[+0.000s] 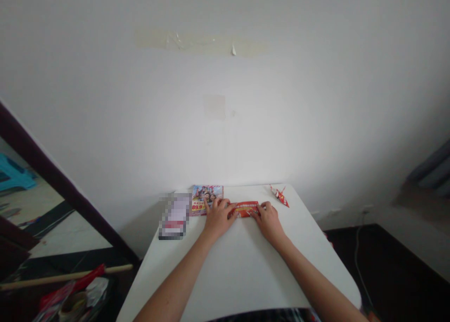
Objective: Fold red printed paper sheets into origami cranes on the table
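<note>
A folded strip of red printed paper (246, 209) lies flat on the white table (242, 265), level with both hands. At its left end is my left hand (218, 217), with thumb and index finger closed on the edge and the other fingers spread towards a colourful flyer (198, 201). My right hand (270, 222) pinches the strip's right end with bent fingers. The fingertips hide parts of both ends. Behind my right hand, near the far right corner, rests a pointed folded-paper figure (280, 196) in red and white.
A pixelated, phone-like flat object (176, 216) lies at the table's left edge. The wall (225, 144) stands directly behind the table. On the floor at left are a wooden stick (116, 269) and a container of odds and ends; a cable (357, 251) hangs at right.
</note>
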{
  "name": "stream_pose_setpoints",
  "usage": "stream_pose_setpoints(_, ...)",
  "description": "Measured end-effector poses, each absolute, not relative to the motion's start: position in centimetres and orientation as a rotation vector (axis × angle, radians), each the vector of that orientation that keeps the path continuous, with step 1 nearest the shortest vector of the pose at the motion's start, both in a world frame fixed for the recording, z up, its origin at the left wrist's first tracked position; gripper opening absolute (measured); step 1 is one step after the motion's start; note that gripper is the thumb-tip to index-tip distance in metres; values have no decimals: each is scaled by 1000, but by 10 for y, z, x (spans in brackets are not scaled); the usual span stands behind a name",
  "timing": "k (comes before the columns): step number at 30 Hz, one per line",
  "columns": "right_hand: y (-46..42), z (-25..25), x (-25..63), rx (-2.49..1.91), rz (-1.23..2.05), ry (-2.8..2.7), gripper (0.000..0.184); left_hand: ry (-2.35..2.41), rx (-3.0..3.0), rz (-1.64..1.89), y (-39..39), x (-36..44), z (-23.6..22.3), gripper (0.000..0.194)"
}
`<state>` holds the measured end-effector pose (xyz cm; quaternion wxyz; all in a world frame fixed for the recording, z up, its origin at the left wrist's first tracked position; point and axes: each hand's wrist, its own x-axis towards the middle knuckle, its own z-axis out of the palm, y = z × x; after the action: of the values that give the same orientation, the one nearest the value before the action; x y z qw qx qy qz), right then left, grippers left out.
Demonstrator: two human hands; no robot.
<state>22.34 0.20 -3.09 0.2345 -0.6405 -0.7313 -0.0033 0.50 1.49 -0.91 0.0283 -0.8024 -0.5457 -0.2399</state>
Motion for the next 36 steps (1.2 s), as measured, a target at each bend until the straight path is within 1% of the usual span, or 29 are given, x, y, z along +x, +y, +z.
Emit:
stream_pose_setpoints(7, 3, -32, 224, -1753, -12, -2006, 29, -1670, -2468, -744, 16, 5, -12, 33)
stream_pose_setpoints(15, 2, -29, 222, -1756, -7, -2004, 33, -1716, -2461, -717, 17, 5, -11, 35)
stream_pose_setpoints(32, 5, -31, 217, -1797, -49, -1960, 27, -1817, -2346, -699, 12, 11, -17, 41)
stream_pose_setpoints(36, 5, -31, 217, -1785, -43, -1960, 27, -1800, -2400, -700, 14, 11, -19, 39)
